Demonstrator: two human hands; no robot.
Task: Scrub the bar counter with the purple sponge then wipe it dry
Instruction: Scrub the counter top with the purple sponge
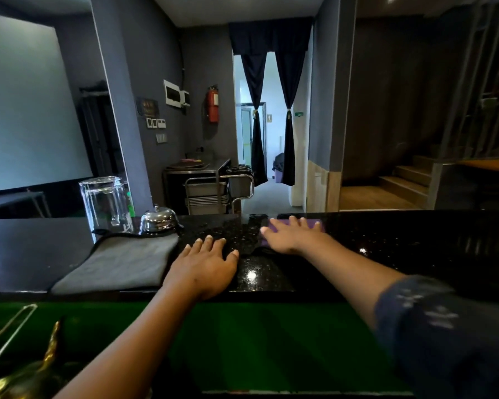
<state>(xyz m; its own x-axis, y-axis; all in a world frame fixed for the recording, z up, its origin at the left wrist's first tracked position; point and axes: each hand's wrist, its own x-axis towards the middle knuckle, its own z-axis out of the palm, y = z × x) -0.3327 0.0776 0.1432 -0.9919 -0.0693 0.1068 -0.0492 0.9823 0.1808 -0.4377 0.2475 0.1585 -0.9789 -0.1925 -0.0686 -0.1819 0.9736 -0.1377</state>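
pressing the purple sponge (314, 225) flat under spread right hand (285, 236) fingers, scrubbing the far counter (415, 243); left hand (205, 269) is lying open, bracing beside the grey cloth (121, 262).

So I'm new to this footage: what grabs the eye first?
Two bare arms reach over a glossy black bar counter: the right hand presses flat on the purple sponge, the left hand rests flat on the wet stone. Left of it lies a folded grey cloth.
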